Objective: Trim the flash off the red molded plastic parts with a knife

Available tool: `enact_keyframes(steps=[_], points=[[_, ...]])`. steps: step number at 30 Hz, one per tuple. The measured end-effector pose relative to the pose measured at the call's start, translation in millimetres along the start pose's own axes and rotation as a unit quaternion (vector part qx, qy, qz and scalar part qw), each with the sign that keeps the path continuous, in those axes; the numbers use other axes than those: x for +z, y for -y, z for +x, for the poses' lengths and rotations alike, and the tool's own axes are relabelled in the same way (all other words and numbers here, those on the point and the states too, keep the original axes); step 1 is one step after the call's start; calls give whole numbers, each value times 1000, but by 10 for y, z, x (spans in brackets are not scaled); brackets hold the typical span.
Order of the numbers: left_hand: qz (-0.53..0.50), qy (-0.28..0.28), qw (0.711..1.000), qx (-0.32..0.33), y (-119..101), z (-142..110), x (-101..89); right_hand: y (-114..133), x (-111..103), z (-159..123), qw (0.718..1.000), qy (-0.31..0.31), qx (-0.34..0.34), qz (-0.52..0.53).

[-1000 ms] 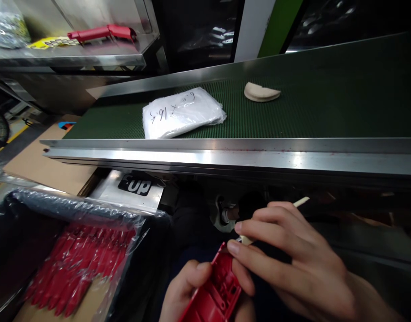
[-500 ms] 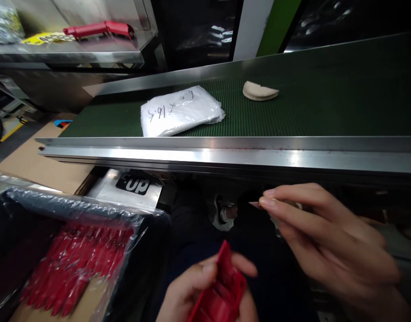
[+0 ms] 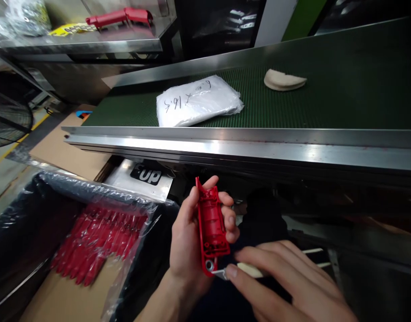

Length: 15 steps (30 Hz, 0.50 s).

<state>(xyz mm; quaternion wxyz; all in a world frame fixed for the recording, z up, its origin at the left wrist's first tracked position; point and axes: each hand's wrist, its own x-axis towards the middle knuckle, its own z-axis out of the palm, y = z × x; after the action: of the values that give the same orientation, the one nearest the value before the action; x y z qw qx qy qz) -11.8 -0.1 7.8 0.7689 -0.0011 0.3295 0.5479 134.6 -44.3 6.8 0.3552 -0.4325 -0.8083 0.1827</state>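
Left fingers (image 3: pixel 230 219) clasp a hollow, ribbed red casing (image 3: pixel 211 218); right fingers (image 3: pixel 249 287) pinch a pale-handled metal blade (image 3: pixel 220 273).

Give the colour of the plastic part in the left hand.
The plastic part is red, seen best in the head view.

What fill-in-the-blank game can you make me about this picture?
The right hand grips a pale tool, and the left hand holds a plastic part coloured ____.
The white packet lies on a belt coloured ____.
In the picture, the half-round piece lies to the packet's ____.

Missing words: red; green; right.
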Motion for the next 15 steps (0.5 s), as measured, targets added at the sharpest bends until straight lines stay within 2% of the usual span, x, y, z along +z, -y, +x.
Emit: enact_keyframes(steps=[6,15], points=[[19,-2,1000,15,17,-13,-10,-28,-4,20,997,14,-63,-43],[2,-11,1000,15,-24,-13,-35,-91,-62,-31,996,49,-75,10]])
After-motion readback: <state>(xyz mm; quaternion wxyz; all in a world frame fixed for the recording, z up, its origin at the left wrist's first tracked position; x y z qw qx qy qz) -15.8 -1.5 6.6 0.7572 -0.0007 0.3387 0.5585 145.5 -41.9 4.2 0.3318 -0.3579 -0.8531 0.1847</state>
